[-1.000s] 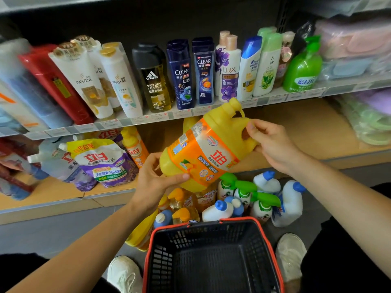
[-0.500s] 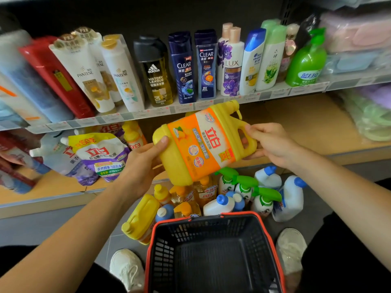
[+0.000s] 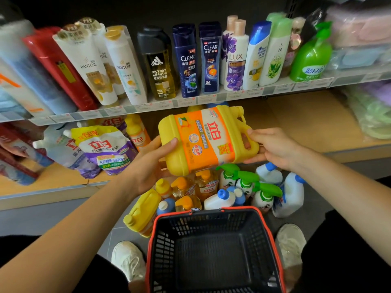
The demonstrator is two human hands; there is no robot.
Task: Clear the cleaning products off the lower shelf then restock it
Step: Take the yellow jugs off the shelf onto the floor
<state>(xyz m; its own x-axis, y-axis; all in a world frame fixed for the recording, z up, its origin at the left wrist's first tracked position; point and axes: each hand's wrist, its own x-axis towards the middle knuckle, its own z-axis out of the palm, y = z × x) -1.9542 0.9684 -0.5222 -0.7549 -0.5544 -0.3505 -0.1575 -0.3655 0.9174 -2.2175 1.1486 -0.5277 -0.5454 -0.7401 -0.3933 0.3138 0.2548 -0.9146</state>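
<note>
Cut off at bottom edge: black mesh plastic basket with red rim (image 3: 203,226). Blurred and cropped at right edge: pastel soft packs (image 3: 364,30). Too small to read: price labels on grey shelf strip (image 3: 163,105).

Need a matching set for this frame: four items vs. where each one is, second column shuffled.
Items
1. jug
2. basket
3. pouch
4. pump bottle

Places
A. upper shelf, right end
B. floor, between the shoes
C. held by left hand and right hand
D. lower shelf, left part

Pairs: 1-C, 2-B, 3-D, 4-A
</note>
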